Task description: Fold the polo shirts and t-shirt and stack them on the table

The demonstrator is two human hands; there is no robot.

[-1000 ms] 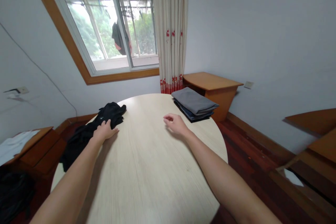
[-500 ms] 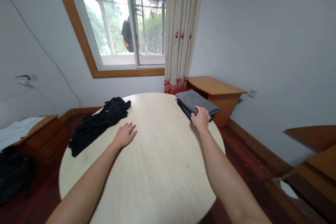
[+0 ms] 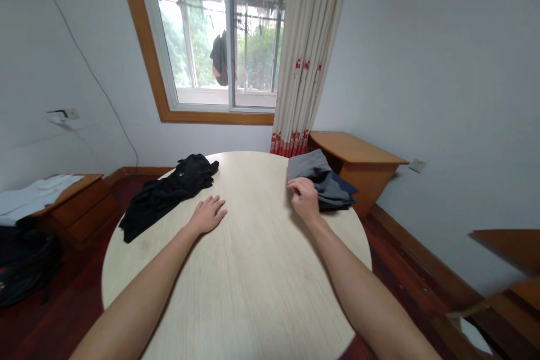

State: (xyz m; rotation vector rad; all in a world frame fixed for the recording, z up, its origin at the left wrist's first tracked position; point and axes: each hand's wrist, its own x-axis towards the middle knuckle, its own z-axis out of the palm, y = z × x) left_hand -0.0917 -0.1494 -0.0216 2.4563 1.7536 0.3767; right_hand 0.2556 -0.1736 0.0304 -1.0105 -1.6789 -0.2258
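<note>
My left hand (image 3: 206,215) lies palm down on the pale round table (image 3: 248,281), fingers spread, holding nothing. Just beyond it is a crumpled black garment (image 3: 169,194) with a small light mark, stretched along the table's left edge. At the right edge, my right hand (image 3: 305,199) has its fingers closed on the near left side of a grey folded garment (image 3: 310,163). The grey cloth is bunched, and a dark navy cloth (image 3: 343,184) shows from under it on the right. Black fabric peeks out at the bottom of this stack.
Behind the stack stands a brown wooden desk (image 3: 358,149) against the wall. A curtain (image 3: 304,67) hangs beside the window. On the left are a wooden cabinet (image 3: 86,208) with white sheets on top and a black bag (image 3: 29,264) on the floor.
My right hand has moved left across the stack, and the flat grey garment is now pulled askew, baring navy cloth. The left hand stays on the table. The view has shifted slightly.
</note>
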